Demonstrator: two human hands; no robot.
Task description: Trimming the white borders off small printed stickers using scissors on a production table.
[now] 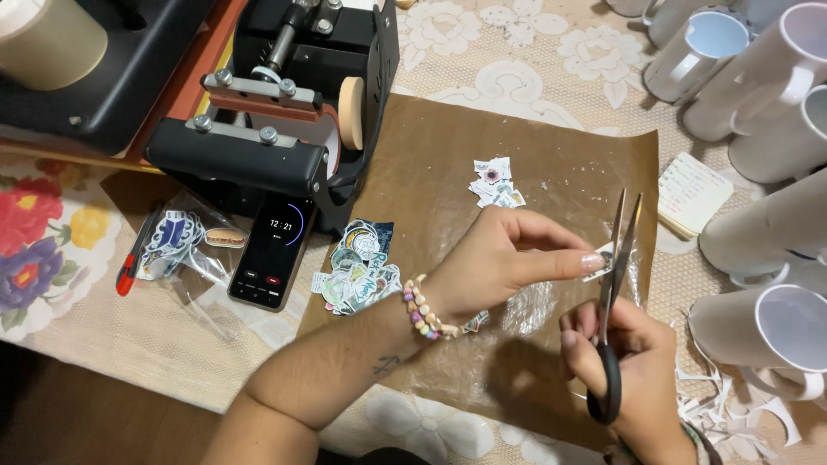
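Note:
My left hand (504, 263), with a bead bracelet at the wrist, pinches a small printed paper cut-out (606, 254) between thumb and forefinger. My right hand (633, 366) grips black-handled scissors (613, 293) with the blades pointing up and slightly apart, right beside the cut-out. Both hands hover over a brown sheet of baking paper (448, 164). A pile of cut stickers (357, 267) lies on the sheet to the left of my left wrist, and a smaller pile of paper pieces (494, 183) lies farther back.
A black mug press (276, 112) stands at the back left, a phone (272, 250) showing a timer in front of it. A clear bag of stickers (181, 241) and a red pen (129, 271) lie left. White mugs (758, 95) crowd the right side, near a notepad (693, 194) and paper scraps (732, 413).

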